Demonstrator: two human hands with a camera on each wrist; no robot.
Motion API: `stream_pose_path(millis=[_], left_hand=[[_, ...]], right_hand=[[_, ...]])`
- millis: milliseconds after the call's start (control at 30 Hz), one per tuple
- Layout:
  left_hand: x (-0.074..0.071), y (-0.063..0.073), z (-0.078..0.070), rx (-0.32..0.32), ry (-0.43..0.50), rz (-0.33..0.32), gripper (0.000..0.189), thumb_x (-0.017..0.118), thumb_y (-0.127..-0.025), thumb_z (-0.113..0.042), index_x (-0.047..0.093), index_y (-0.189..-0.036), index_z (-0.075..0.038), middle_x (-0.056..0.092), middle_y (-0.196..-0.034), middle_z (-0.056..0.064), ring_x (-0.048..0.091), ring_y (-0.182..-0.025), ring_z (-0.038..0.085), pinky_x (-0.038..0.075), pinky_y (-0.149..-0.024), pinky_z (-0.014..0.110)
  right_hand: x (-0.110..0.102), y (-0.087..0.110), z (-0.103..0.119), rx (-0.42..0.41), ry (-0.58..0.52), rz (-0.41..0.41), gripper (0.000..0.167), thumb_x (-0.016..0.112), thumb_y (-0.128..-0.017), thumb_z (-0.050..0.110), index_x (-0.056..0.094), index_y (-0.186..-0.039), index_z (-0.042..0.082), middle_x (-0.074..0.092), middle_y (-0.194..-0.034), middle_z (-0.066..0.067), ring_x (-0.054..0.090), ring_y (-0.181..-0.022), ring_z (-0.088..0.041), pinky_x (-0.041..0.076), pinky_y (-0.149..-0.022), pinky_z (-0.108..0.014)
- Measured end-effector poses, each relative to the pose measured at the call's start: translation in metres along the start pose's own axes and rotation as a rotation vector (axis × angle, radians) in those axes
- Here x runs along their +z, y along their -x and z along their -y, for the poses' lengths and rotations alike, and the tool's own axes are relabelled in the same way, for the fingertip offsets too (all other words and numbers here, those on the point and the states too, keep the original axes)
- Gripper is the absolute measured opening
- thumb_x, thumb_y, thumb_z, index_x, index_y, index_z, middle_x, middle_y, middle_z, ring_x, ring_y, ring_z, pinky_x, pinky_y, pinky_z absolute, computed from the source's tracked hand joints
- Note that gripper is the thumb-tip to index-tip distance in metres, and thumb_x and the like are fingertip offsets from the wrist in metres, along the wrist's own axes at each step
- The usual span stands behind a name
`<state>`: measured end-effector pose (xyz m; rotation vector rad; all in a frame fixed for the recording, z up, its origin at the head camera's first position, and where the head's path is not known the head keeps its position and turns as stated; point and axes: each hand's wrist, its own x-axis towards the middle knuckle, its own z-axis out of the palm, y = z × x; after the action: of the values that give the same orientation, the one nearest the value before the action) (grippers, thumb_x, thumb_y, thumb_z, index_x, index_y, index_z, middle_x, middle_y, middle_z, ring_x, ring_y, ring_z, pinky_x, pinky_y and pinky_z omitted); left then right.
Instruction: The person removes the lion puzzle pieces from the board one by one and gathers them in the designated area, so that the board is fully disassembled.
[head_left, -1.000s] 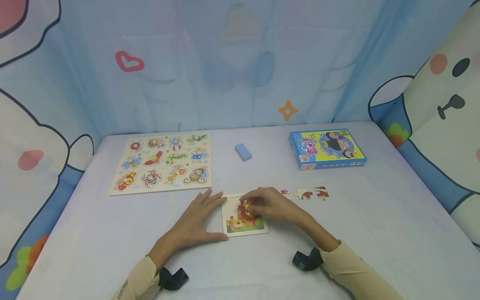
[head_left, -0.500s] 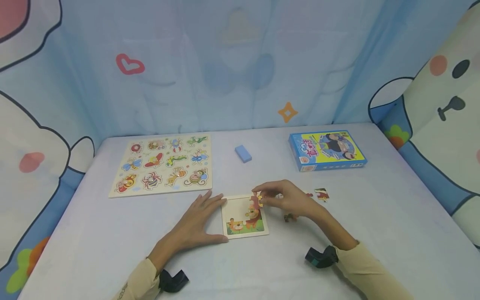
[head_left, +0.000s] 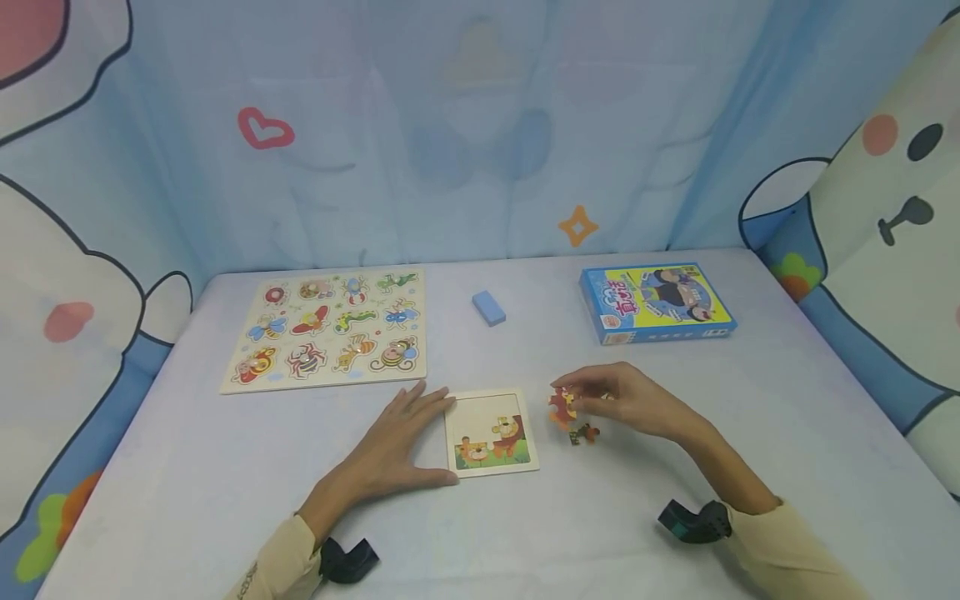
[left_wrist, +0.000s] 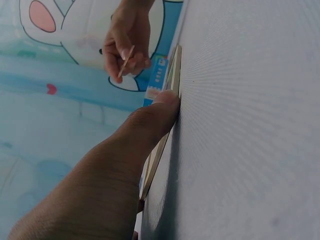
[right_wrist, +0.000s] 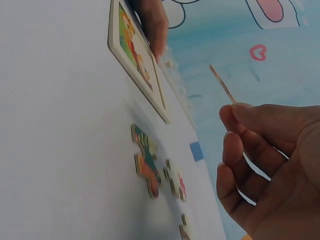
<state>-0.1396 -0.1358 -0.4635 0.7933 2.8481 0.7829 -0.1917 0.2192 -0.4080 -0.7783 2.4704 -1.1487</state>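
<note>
My left hand rests at the left side of a small wooden jigsaw tray, its fairly straight fingers at the upper corner and thumb at the lower one. Fitted pieces fill the tray's lower part with a bear picture; bare wood shows above them. My right hand pinches a reddish-brown puzzle piece between thumb and index finger, raised to the right of the tray. In the right wrist view that puzzle piece appears edge-on. Below it, a dark green and brown loose piece lies on the cloth.
More loose pieces lie beyond, mostly hidden by my right hand in the head view. An insect peg puzzle board lies back left, a blue block at the back middle, and a blue and yellow box back right.
My right hand has lifted the reddish-brown piece out of the tray's upper right and carried it rightward, baring the wood there. My left hand has stayed at the tray.
</note>
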Motion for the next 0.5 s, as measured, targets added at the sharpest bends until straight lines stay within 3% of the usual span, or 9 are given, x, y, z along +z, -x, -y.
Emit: stream_pose_path(millis=[500], left_hand=[[0.0,0.0,-0.001,-0.001,0.009,-0.005,0.098,0.065,-0.07,-0.074,0.034,-0.149,-0.026,0.027,-0.156,-0.01,0.006,-0.148,0.018,0.005,-0.121,0.042]], right_hand=[[-0.019,0.033,-0.023,0.053,0.006,-0.021,0.033,0.065,-0.092,0.02,0.064,-0.123,0.01,0.067,-0.119,-0.004,0.061,-0.1,-0.011,0.053,-0.086,-0.022]])
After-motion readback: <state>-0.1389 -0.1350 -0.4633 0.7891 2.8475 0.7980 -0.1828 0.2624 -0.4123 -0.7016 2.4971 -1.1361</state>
